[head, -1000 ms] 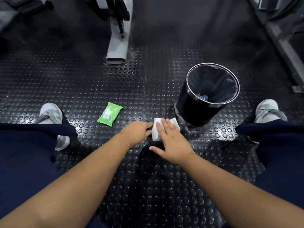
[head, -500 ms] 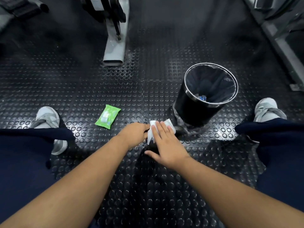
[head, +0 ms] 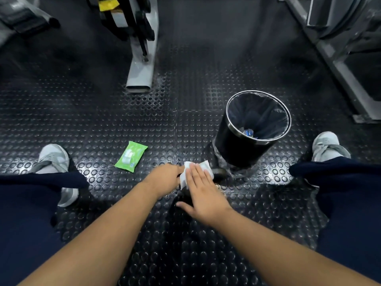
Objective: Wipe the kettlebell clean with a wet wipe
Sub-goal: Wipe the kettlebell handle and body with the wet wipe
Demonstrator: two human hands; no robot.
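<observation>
Two bare hands work low on the studded rubber floor (head: 103,112). Right hand (head: 203,195) lies flat, fingers spread, pressing a white wet wipe (head: 194,172) onto the dark, mostly hidden kettlebell (head: 219,172). Left hand (head: 165,176) curls closed on it, seemingly steadying. Wiping looks underway; next, probably shifting to unwiped sides. Nearby, a lined black bin (head: 237,149) holds small blue scraps. A green wipe pack (head: 131,156) lies left.

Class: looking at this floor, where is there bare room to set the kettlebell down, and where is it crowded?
Free: the mat between the wipe pack and the left shoe, and between the machine foot and the bin. Crowded: the centre, where the left hand and right hand press the wipe on the kettlebell beside the bin.
</observation>
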